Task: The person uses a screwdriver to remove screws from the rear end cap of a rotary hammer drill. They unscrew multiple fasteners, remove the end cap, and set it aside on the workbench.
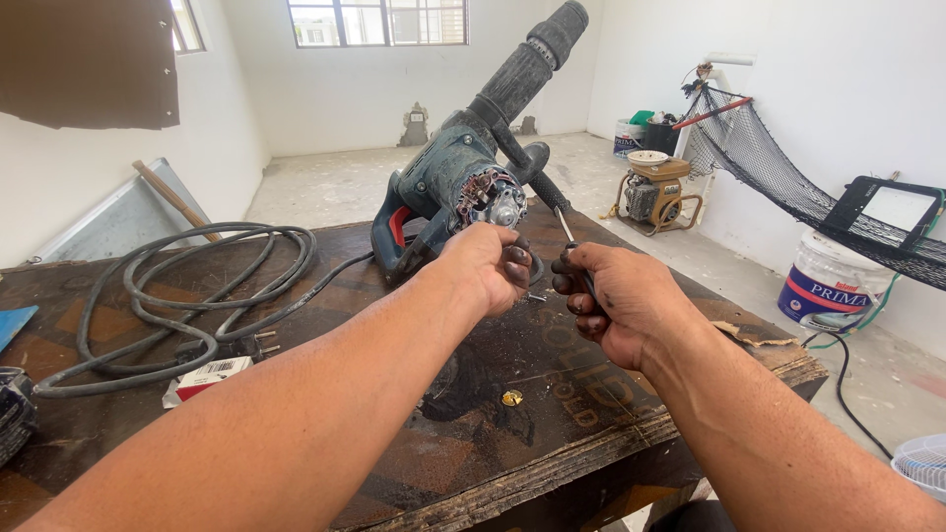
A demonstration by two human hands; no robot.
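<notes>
Two greasy hands at a big drill

Right hand [616, 300] grips a screwdriver [566, 229]; left hand [488, 266] pinches a small dark part beside it. Left of both lies a red-and-white box [209, 375].

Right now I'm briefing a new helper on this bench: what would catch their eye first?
The big blue demolition hammer lying mid-table with its motor end open. Just before it, the left hand grips a small dark part while the right hand holds a screwdriver. A black cable lies coiled on the table, left.
</notes>
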